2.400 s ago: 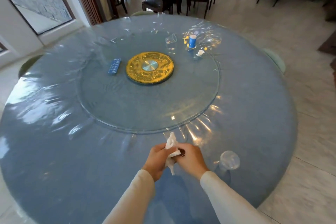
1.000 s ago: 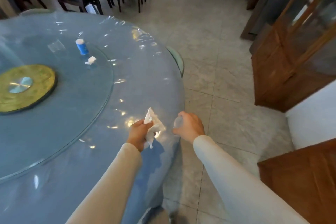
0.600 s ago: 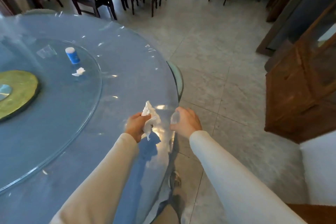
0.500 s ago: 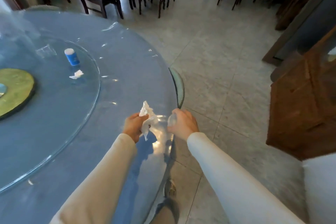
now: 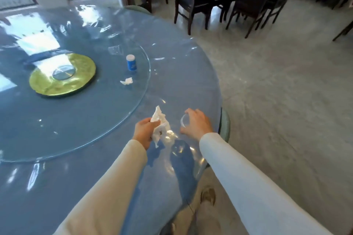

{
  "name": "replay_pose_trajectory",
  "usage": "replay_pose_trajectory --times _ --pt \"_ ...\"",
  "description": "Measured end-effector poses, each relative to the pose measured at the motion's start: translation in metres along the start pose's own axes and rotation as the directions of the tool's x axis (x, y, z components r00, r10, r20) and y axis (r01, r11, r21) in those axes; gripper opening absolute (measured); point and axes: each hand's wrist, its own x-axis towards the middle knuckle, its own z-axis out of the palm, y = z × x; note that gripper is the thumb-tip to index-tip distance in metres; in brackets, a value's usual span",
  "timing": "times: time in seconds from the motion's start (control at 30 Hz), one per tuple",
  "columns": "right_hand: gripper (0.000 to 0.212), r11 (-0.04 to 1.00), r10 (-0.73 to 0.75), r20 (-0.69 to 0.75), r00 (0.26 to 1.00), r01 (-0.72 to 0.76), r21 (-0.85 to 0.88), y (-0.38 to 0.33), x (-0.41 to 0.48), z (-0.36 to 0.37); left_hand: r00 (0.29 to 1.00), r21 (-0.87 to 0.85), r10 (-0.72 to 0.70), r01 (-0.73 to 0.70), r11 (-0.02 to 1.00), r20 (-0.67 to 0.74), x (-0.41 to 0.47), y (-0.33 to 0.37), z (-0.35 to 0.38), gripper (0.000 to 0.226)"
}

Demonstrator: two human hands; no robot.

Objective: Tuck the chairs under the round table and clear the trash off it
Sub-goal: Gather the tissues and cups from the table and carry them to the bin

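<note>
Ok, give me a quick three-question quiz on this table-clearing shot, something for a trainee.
1. What does the left hand hold? A) a crumpled white tissue B) a spoon C) a plate
2. True or false: the blue container stands upright on the glass turntable.
3. Fill in: the right hand grips a clear plastic ____.

Key: 1 A. 2 true. 3 cup.

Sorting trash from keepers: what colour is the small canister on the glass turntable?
The canister is blue with a white cap; head view shows it best.
</note>
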Motion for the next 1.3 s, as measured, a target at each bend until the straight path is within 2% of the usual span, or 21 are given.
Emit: replay_pose_trajectory --times 0.23,0.37,0.47,0.63,0.77,0.93,1.13,1.3 --pt "0.068 0.976 -0.184 0.147 0.972 0.198 -0.087 0.024 0.105 -0.005 0.964 -0.116 -0.022 -0.009 0.993 -0.265 0.028 0.003 0.031 0.011" --pt "0.065 0.924 -0.315 0.280 0.907 0.360 -0.128 0.039 0.156 -0.013 0.898 -0.207 -0.077 -0.016 0.978 -0.433 0.035 0.009 0.068 0.008" --pt "0.061 0.902 -0.350 0.297 0.888 0.405 -0.149 0.041 0.163 -0.006 0.889 -0.228 -0.093 -0.013 0.973 -0.449 0.031 0.008 0.077 0.008" --pt "0.057 0.821 -0.444 0.400 0.802 0.543 -0.179 0.048 0.187 0.008 0.818 -0.293 -0.141 -0.035 0.955 -0.557 0.031 -0.001 0.092 0.008" --pt "0.057 0.779 -0.465 0.456 0.758 0.596 -0.195 0.051 0.196 0.019 0.806 -0.333 -0.162 -0.046 0.942 -0.569 0.029 -0.009 0.098 0.011" --pt "0.058 0.778 -0.437 0.480 0.761 0.587 -0.223 0.055 0.196 0.023 0.810 -0.388 -0.176 -0.068 0.919 -0.559 0.030 -0.014 0.098 0.016" --pt "0.096 0.786 -0.465 0.461 0.756 0.592 -0.179 0.043 0.194 0.015 0.826 -0.421 -0.184 -0.070 0.905 -0.533 0.041 -0.010 0.092 0.018" --pt "0.090 0.795 -0.514 0.374 0.772 0.592 -0.128 0.021 0.209 0.002 0.819 -0.452 -0.185 -0.100 0.887 -0.544 0.056 -0.006 0.078 0.020"
